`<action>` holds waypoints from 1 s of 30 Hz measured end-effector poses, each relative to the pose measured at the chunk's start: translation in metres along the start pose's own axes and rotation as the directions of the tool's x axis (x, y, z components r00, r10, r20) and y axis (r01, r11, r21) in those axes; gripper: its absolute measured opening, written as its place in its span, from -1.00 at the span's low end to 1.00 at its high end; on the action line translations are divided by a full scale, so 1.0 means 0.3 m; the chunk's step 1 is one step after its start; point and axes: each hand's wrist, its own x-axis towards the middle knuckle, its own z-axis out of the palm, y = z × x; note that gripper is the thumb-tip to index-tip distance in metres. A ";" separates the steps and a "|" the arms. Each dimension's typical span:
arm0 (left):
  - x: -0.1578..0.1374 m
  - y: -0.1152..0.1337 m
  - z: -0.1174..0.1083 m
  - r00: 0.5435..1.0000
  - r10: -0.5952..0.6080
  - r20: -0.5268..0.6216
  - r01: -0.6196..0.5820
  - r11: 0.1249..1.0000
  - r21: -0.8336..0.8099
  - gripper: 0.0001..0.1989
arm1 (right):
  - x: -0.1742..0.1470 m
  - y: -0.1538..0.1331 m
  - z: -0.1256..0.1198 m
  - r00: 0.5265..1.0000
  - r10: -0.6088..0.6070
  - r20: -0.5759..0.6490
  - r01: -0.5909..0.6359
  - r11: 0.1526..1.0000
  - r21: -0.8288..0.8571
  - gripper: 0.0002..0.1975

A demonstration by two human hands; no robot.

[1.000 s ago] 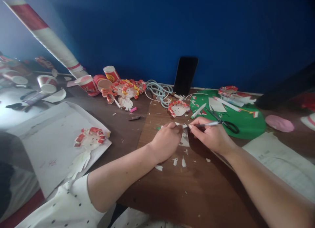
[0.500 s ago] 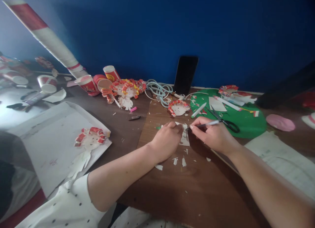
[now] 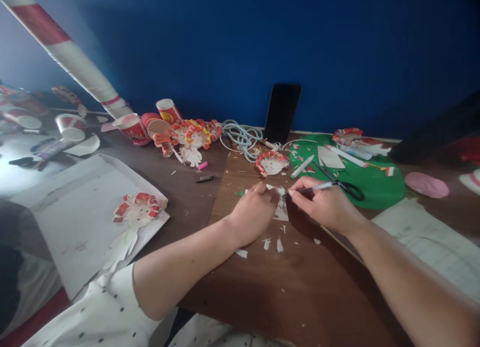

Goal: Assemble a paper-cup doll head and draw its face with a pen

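Observation:
A small piece of white paper [image 3: 281,214] lies on the brown table in front of me, with pale raised or drawn shapes that I cannot make out. My left hand [image 3: 257,209] presses it down from the left, fingers curled over its edge. From the right, my right hand [image 3: 318,199] pinches a slim pen [image 3: 324,185], its dark tip at the paper's right edge. Behind that hand are black-handled scissors [image 3: 351,190]. Small white paper scraps [image 3: 279,245] lie below the paper. A paper face with a red-and-white curled rim [image 3: 272,164] lies just beyond.
A phone [image 3: 283,112] leans on the blue wall beside a coiled cable [image 3: 242,137]. To the right, a green sheet [image 3: 382,187] bears markers and scraps. Paper cups [image 3: 131,129] and decorated paper figures stand at the back left. A white envelope [image 3: 86,227] holds another figure on top.
Both hands stay at the paper in almost the same pose. The pen has barely moved, and the whole view has shifted very slightly.

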 end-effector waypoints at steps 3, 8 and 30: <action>-0.001 -0.001 0.006 1.000 0.027 -0.012 -0.026 0.999 0.038 -0.70 | -0.001 0.002 0.001 1.000 0.000 0.003 0.000 1.000 0.007 -0.91; -0.003 0.001 0.004 1.000 0.026 0.003 -0.026 0.997 0.079 -0.66 | 0.000 0.001 0.001 1.000 0.011 0.009 -0.011 1.000 0.011 -0.90; -0.005 0.013 0.017 0.999 0.022 -0.049 -0.014 0.988 0.154 -0.64 | -0.002 -0.012 -0.007 1.000 0.023 0.021 -0.022 0.999 -0.035 -0.88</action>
